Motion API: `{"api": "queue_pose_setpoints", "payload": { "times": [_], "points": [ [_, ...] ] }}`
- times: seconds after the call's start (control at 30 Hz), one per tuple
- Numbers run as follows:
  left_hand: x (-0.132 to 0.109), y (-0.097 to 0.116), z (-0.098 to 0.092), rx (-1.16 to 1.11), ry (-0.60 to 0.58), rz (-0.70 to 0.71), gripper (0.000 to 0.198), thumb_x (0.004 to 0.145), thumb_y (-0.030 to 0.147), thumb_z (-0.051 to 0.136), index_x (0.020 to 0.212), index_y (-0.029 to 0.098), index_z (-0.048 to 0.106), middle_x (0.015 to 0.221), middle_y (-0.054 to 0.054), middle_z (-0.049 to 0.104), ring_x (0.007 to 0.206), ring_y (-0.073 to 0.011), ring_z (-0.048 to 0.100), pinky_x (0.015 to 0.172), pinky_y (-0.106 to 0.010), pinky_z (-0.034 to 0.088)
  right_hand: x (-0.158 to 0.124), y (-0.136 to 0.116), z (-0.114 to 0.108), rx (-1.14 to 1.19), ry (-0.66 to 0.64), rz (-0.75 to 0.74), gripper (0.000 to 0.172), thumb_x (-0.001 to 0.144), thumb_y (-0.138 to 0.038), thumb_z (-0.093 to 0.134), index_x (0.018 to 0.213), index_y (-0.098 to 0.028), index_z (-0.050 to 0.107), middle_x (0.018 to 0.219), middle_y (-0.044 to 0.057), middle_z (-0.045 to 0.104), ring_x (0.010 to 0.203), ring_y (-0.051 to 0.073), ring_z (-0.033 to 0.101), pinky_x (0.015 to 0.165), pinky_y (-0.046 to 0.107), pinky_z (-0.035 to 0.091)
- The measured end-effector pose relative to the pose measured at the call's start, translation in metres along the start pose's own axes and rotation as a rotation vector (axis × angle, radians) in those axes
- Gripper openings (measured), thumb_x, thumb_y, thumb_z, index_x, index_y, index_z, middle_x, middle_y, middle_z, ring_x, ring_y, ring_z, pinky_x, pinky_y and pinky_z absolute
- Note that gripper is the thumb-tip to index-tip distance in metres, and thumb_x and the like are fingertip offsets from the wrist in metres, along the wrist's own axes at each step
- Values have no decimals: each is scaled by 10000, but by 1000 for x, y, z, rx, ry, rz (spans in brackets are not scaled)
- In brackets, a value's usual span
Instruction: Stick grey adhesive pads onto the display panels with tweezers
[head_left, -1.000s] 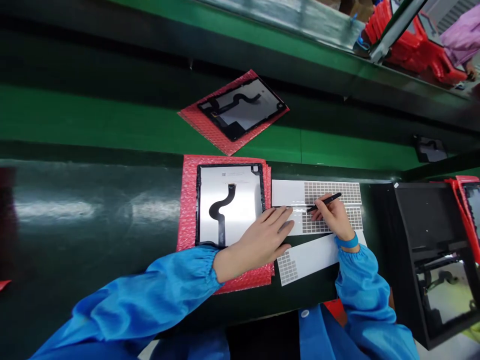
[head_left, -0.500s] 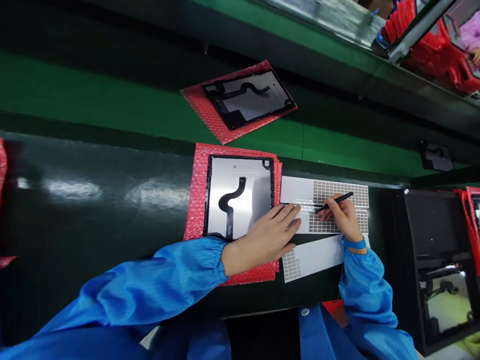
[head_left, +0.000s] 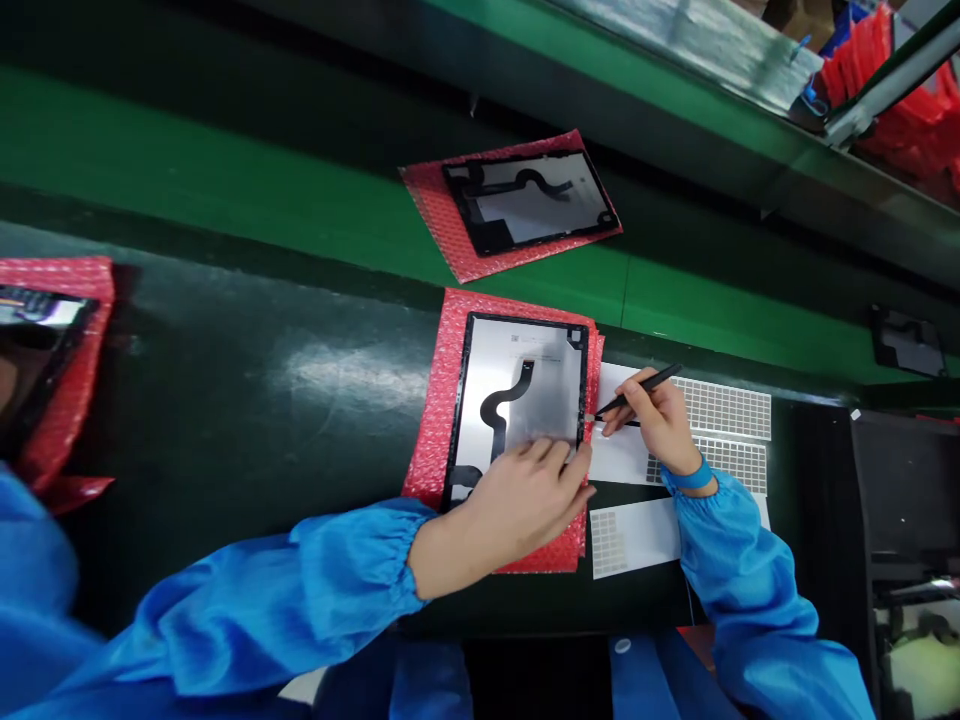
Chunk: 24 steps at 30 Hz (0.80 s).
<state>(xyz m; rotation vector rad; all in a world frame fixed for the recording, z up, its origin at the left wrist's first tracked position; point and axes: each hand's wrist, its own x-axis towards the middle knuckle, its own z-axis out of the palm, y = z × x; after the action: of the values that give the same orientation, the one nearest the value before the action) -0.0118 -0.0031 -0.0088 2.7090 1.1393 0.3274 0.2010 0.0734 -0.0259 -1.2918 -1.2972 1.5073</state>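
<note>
A tablet panel (head_left: 525,390) with a black flex cable lies face down on red bubble wrap (head_left: 439,420) on the dark bench. My left hand (head_left: 517,505) rests flat on the panel's lower right part, fingers stretched out. My right hand (head_left: 656,420) is closed on black tweezers (head_left: 637,388), whose tip sits at the panel's right edge. White sheets with grids of small grey stickers (head_left: 724,410) lie under and beside my right hand.
A second panel on red bubble wrap (head_left: 529,200) lies on the green conveyor belt (head_left: 225,190) behind. Another wrapped panel (head_left: 45,340) sits at the far left. A black tray (head_left: 900,480) stands at the right. Red bins (head_left: 900,90) are stacked far right.
My right hand has moved the tweezers left from the sticker sheet to the panel's right edge. My left hand has shifted from the sheet onto the panel. The view has swung leftward.
</note>
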Motion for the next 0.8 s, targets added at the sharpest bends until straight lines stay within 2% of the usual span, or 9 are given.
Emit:
{"api": "queue_pose_setpoints", "payload": {
  "times": [0.07, 0.13, 0.3, 0.47, 0.8],
  "points": [
    [2, -9, 2, 49, -31, -82, 487, 1028, 350, 576, 1397, 33, 585, 1095, -175, 717, 941, -304, 709, 732, -415, 594, 10, 3, 5, 27, -21, 17, 486, 897, -699, 734, 893, -238, 580, 627, -1, 767, 484, 195, 748, 482, 280, 622],
    [5, -16, 2, 47, -56, -103, 548, 1022, 362, 587, 1445, 17, 548, 1154, -194, 700, 1003, -317, 695, 774, -423, 607, 18, 4, 6, 43, -24, 20, 486, 890, -701, 739, 893, -243, 577, 609, -14, 755, 471, 192, 738, 489, 286, 632],
    [10, -23, 0, -27, -125, -91, 556, 1027, 384, 577, 1456, 33, 535, 1185, -179, 681, 1033, -313, 675, 808, -429, 615, 29, 5, 8, 43, -18, 19, 488, 896, -709, 727, 903, -242, 583, 618, -12, 754, 486, 193, 743, 494, 290, 636],
    [11, -27, 2, -71, -117, -90, 498, 1027, 350, 572, 1424, 50, 548, 1195, -173, 680, 1034, -307, 676, 819, -430, 613, 33, 8, 10, 62, -44, 77, 496, 884, -720, 733, 893, -251, 573, 610, -15, 755, 482, 193, 742, 513, 297, 651],
    [11, -30, 0, -104, -140, -72, 520, 1036, 354, 561, 1438, 27, 521, 1202, -190, 692, 1052, -325, 687, 822, -458, 629, 33, 10, 9, 77, -41, 107, 489, 896, -708, 728, 912, -240, 584, 670, 15, 794, 549, 212, 786, 529, 292, 657]
  ]
}}
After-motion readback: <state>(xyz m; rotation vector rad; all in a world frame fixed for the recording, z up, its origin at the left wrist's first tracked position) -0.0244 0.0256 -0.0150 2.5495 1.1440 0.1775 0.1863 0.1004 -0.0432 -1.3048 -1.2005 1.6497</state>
